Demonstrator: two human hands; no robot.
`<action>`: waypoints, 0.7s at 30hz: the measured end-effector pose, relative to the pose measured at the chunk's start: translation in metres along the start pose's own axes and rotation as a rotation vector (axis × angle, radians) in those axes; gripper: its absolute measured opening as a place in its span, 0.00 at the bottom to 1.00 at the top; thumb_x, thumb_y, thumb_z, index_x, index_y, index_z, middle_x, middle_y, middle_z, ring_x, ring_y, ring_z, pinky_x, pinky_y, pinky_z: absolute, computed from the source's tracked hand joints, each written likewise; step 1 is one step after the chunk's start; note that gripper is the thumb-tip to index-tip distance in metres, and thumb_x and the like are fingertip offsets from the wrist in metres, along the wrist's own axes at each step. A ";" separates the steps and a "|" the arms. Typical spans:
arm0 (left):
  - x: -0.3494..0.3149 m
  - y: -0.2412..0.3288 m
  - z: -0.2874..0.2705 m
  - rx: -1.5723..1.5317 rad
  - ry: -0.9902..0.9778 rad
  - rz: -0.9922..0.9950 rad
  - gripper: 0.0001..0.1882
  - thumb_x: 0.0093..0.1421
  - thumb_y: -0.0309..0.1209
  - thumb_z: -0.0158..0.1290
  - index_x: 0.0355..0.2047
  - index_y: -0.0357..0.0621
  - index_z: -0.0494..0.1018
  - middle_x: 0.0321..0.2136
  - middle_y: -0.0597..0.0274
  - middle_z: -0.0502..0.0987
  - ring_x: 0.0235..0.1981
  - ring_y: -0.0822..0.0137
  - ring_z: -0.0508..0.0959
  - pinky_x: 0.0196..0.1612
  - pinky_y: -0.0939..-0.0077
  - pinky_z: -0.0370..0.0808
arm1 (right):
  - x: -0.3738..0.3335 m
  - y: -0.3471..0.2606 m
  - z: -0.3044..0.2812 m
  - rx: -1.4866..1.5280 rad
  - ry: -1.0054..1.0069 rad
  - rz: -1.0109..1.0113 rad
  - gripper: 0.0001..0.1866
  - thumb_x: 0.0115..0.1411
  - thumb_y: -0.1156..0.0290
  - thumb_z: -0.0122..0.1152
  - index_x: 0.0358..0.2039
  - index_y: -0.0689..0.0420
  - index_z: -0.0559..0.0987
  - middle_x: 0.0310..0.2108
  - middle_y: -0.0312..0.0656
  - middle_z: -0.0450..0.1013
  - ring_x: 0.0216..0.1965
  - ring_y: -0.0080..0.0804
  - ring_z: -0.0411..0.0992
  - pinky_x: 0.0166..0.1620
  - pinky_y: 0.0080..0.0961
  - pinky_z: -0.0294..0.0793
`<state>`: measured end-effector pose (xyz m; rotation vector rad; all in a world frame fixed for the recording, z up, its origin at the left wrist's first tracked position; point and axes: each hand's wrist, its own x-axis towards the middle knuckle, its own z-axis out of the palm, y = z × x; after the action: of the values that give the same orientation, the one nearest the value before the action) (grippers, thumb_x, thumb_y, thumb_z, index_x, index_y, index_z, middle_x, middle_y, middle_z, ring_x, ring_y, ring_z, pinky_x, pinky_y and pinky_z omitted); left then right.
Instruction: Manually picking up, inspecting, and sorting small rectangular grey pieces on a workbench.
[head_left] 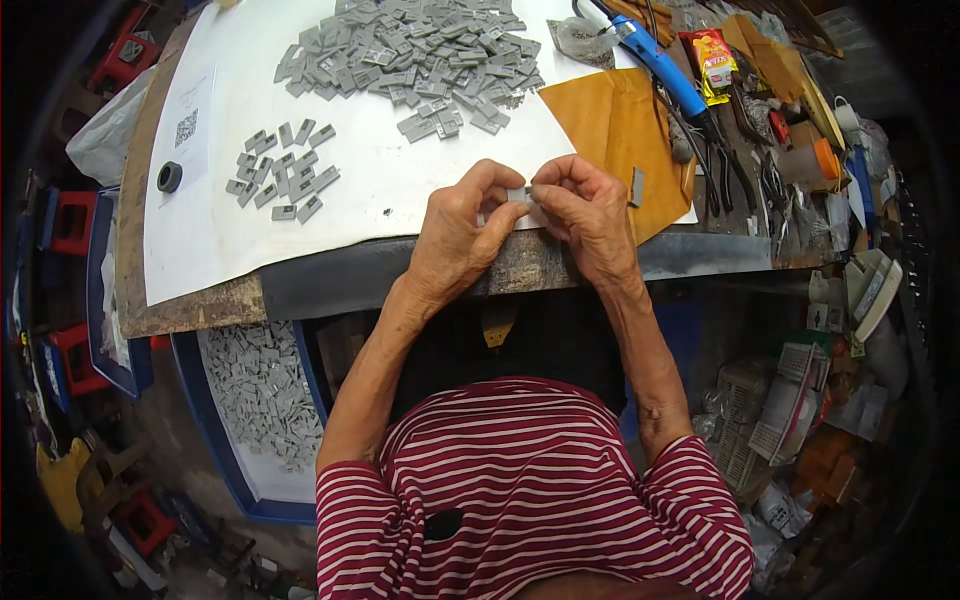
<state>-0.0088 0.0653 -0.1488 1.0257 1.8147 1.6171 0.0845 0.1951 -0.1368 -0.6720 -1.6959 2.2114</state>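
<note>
Striped red-and-white shirt (530, 470) sits closest to my head view, bare forearms reaching up to the workbench (215, 308). I have both hands meeting just over the bench's near edge, right of its middle. Left hand (462, 232): thumb and index narrow, pinching a small grey piece (518, 195). Right hand (592, 212): fingertips closed at that piece's right end; I can't tell what else they grip. White sheet (400, 185) lies under them. Big heap of grey pieces (420, 60) toward the bench's far side; smaller loose group (285, 172) nearer the left edge, black ring (169, 177) closer still to that edge. Brown envelope (590, 115) right of the hands, one grey strip (637, 187) on it. Blue-handled tool (660, 62) crosses its far right corner. Blue tray (262, 508) of grey pieces below the near left corner.
</note>
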 end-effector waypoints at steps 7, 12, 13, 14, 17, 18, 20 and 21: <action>0.000 -0.004 0.003 0.065 0.070 0.098 0.09 0.51 0.21 0.54 0.34 0.35 0.69 0.21 0.60 0.73 0.23 0.72 0.74 0.28 0.81 0.70 | -0.001 0.003 0.005 -0.007 0.019 -0.026 0.06 0.50 0.76 0.59 0.29 0.62 0.72 0.19 0.30 0.66 0.17 0.11 0.60 0.19 0.09 0.56; -0.001 -0.002 0.002 0.079 0.060 0.073 0.10 0.50 0.21 0.55 0.34 0.34 0.70 0.24 0.62 0.74 0.25 0.75 0.74 0.30 0.83 0.71 | 0.001 0.005 0.003 0.002 0.008 -0.021 0.06 0.50 0.76 0.59 0.29 0.62 0.72 0.19 0.30 0.66 0.17 0.11 0.60 0.19 0.09 0.56; -0.001 -0.003 0.002 0.100 0.069 0.098 0.10 0.50 0.21 0.55 0.34 0.34 0.70 0.24 0.62 0.74 0.25 0.75 0.74 0.30 0.83 0.71 | 0.001 0.005 0.003 0.008 0.013 -0.009 0.06 0.50 0.75 0.59 0.29 0.62 0.72 0.19 0.30 0.66 0.17 0.11 0.60 0.19 0.09 0.56; -0.001 -0.004 0.002 0.121 0.078 0.123 0.10 0.50 0.21 0.55 0.34 0.34 0.70 0.23 0.62 0.74 0.25 0.75 0.74 0.29 0.83 0.71 | 0.001 0.006 0.003 0.008 0.013 -0.009 0.06 0.50 0.75 0.59 0.29 0.62 0.72 0.19 0.30 0.66 0.17 0.11 0.60 0.19 0.09 0.56; -0.002 -0.001 0.001 0.110 0.073 0.097 0.09 0.50 0.21 0.55 0.33 0.34 0.70 0.23 0.63 0.74 0.25 0.75 0.73 0.29 0.83 0.71 | 0.001 0.006 0.004 -0.006 0.001 -0.023 0.06 0.50 0.76 0.59 0.28 0.62 0.72 0.19 0.29 0.66 0.17 0.11 0.60 0.19 0.09 0.56; -0.001 -0.001 0.001 0.111 0.073 0.097 0.09 0.50 0.21 0.55 0.33 0.34 0.70 0.23 0.63 0.74 0.25 0.75 0.73 0.29 0.83 0.71 | 0.001 0.005 0.004 -0.007 0.001 -0.021 0.06 0.50 0.76 0.59 0.28 0.62 0.72 0.18 0.29 0.66 0.17 0.11 0.60 0.20 0.09 0.56; -0.002 -0.001 0.001 0.076 0.071 0.068 0.09 0.50 0.22 0.56 0.33 0.34 0.70 0.23 0.63 0.73 0.24 0.76 0.73 0.29 0.83 0.70 | 0.001 0.005 0.005 -0.008 -0.002 -0.020 0.06 0.50 0.77 0.59 0.28 0.62 0.72 0.18 0.29 0.66 0.18 0.11 0.60 0.20 0.09 0.56; -0.002 -0.002 0.001 0.077 0.072 0.069 0.09 0.50 0.22 0.56 0.33 0.34 0.70 0.23 0.63 0.73 0.24 0.76 0.73 0.29 0.83 0.70 | 0.001 0.005 0.005 -0.011 -0.002 -0.027 0.06 0.50 0.77 0.58 0.28 0.62 0.72 0.19 0.29 0.66 0.18 0.10 0.60 0.20 0.08 0.56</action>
<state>-0.0074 0.0644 -0.1507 1.0873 1.9220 1.6553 0.0814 0.1903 -0.1408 -0.6469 -1.7093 2.1866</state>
